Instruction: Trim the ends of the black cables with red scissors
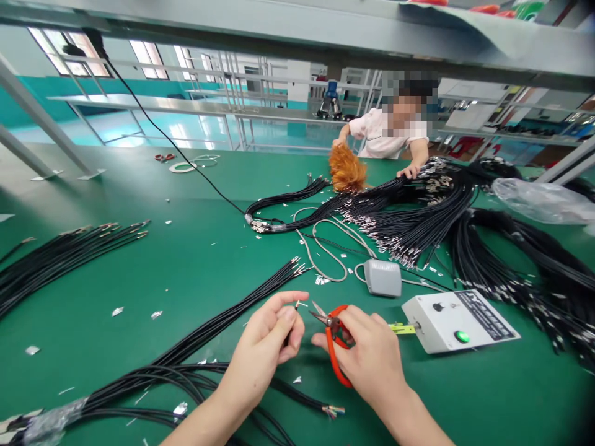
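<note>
Between the thumb and fingers of my left hand (272,328) is the end of a black cable, with thin white wire (302,303) sticking out at the top. My right hand (372,353) is closed round the orange handles of small scissors (331,322). Their blades are parted and point at the wire end, a short gap away from it. Under and beyond my left hand lies a bundle of black cables (232,316) with stripped ends. Other cable ends (332,410) with coloured wires fanned out lie below my hands.
A white control box (460,322) with a green light stands to the right, near a grey foot pedal (382,277). Large black cable bundles (400,217) cover the far right. Across the table a person (390,133) handles orange strands (346,167). Scraps dot the green tabletop (139,272).
</note>
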Available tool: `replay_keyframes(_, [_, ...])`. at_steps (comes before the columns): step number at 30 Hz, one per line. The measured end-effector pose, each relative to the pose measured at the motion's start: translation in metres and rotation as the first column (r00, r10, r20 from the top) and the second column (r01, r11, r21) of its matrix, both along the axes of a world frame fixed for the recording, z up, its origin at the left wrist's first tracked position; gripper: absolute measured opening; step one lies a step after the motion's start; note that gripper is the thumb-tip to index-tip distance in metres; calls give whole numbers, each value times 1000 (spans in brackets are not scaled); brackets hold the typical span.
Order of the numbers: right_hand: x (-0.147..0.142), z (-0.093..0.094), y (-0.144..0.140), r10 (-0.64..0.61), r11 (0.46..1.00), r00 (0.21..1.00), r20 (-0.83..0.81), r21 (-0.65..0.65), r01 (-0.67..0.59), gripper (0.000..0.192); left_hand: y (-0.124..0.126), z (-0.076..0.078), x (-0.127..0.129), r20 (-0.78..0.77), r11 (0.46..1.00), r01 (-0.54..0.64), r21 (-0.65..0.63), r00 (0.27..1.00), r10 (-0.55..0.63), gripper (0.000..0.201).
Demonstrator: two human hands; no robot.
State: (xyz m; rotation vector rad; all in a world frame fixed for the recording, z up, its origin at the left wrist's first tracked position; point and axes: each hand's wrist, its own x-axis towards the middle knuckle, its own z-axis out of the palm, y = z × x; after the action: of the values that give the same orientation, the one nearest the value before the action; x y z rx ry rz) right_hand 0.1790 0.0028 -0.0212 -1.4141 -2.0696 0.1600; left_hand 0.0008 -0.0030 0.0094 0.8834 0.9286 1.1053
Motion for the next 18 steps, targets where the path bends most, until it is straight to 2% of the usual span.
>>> replay_keyframes(3, [-5,2,1,-21,997,1000,21,78,19,48,1,-1,2,9,1000,6,-12,1000,-6,45])
replay_keyframes(7, [-6,11,6,6,989,997,78,146,-18,50,0,-1,2,11,1000,21,-16,1000,-20,49])
replay_keyframes(14, [-1,24,12,46,978,981,188,190,-82,50,-1,-1,2,25,999,32,2,999,-33,46])
replay_keyframes(18, [-1,26,13,63,981,977,205,170,-98,53,-2,0,2,26,1000,31,5,999,-31,45])
